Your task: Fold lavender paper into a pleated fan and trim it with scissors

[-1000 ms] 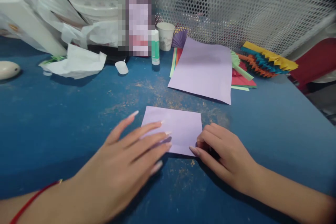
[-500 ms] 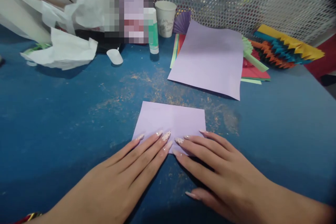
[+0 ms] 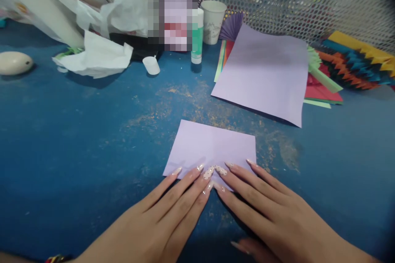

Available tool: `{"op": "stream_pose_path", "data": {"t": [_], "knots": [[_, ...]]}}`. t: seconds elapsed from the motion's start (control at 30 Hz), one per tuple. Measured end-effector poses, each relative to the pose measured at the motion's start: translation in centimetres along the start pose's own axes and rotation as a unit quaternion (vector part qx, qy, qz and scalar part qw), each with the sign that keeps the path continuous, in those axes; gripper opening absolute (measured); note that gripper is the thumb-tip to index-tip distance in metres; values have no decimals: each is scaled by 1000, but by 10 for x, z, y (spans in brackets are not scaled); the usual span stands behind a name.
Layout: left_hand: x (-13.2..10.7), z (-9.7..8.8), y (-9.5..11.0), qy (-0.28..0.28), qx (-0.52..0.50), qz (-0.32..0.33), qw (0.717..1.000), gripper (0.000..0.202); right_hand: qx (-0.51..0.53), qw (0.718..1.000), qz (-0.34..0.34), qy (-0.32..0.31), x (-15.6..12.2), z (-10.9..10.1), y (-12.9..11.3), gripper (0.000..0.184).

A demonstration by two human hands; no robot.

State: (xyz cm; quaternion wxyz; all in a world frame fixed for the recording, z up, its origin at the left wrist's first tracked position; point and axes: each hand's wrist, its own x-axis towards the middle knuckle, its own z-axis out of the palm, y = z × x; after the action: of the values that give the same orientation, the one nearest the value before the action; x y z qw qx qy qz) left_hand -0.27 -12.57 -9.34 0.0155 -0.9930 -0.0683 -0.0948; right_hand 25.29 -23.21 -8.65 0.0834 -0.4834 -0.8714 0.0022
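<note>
A small lilac sheet of paper (image 3: 212, 144) lies flat on the blue table, a faint crease running down its middle. Along its near edge my left hand (image 3: 163, 205) presses with fingers stretched out. My right hand (image 3: 268, 201) lies on the near right part of the same sheet, fingers spread flat and thumb off to the near side. The index fingertips of both hands almost meet at the middle of the near edge. Neither hand grips anything, and the left thumb is hidden.
Behind lies a larger lilac sheet (image 3: 262, 74) on coloured papers. A glue stick (image 3: 197, 37), its loose white cap (image 3: 151, 65) and a paper cup (image 3: 212, 22) stand at the back. Crumpled white paper (image 3: 98, 57) is left, folded paper fans (image 3: 354, 61) right.
The view has shifted left, so things appear further right, and a pale oval object now shows at the far left. My fingertips have drawn together at the sheet's near edge.
</note>
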Motion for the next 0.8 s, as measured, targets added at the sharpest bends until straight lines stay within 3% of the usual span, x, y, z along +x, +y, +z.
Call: {"op": "stream_pose_path", "data": {"t": [0.3,0.47,0.8], "knots": [[-9,8,0,10,-35,-12,999,62,17,1000,21,0,1,0,-1,47],[-13,11,3,7,-51,-3,999,93,15,999,38,10,-1,-3,-4,47],[-12,3,6,20,-72,-12,997,86,45,998,30,40,1,-8,-4,43]]}}
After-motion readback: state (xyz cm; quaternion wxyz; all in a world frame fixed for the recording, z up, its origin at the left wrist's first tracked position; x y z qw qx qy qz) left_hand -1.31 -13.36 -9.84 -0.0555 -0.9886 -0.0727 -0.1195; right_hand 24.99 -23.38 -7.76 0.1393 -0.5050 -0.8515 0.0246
